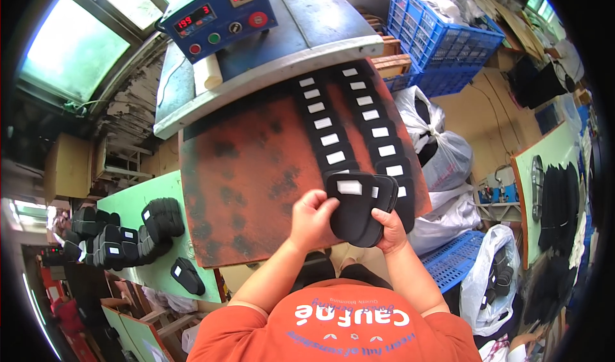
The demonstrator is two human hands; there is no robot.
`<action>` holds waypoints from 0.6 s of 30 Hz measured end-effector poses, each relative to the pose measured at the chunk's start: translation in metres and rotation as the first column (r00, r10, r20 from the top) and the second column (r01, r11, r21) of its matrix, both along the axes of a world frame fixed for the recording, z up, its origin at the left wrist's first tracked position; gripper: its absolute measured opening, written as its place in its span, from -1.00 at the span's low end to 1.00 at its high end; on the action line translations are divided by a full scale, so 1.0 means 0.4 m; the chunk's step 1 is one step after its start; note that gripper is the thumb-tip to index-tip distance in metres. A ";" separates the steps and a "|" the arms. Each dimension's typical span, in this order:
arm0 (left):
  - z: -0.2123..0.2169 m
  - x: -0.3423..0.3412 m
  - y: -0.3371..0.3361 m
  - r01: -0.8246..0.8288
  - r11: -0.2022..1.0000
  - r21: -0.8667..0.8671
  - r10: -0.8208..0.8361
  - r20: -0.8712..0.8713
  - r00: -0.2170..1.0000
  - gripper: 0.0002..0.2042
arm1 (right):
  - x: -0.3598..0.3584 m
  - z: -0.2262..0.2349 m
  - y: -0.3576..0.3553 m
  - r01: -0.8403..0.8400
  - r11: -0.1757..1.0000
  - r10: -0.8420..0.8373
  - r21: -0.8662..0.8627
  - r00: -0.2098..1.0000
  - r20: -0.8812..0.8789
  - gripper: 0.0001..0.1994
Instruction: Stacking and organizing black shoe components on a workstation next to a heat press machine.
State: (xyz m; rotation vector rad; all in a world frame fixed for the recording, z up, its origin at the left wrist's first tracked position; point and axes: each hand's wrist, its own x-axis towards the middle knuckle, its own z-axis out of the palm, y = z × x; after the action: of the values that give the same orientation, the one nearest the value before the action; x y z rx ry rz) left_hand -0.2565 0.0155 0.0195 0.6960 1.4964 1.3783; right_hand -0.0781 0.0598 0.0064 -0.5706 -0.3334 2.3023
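two hands (310, 221) hold black pads (352, 213) by two rows (327, 131).

Left of the left hand (311, 218) there's a broad open stretch of reddish board (240, 176), wide enough to sweep across. Between the hands, the held pads (352, 215) fill the gap. Straight ahead, two rows of black pads (341, 131) obstruct a low pass, and past them the pale table edge (275, 72) crosses the way. Over right of the right hand (391, 231), bulging plastic bags (448, 170) crowd the board's side.
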 end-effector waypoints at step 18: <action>-0.016 -0.435 0.257 0.144 0.989 -0.040 -0.150 -0.223 0.963 -0.73 | -0.373 -0.025 0.126 0.056 0.998 -0.056 -0.031 0.998 0.017 -0.60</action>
State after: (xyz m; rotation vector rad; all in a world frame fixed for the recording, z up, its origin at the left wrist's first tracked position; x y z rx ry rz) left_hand -0.4306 0.1183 0.0131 0.9559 1.5995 1.1977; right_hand -0.2271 0.1104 -0.0037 -0.6069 -0.2859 2.2536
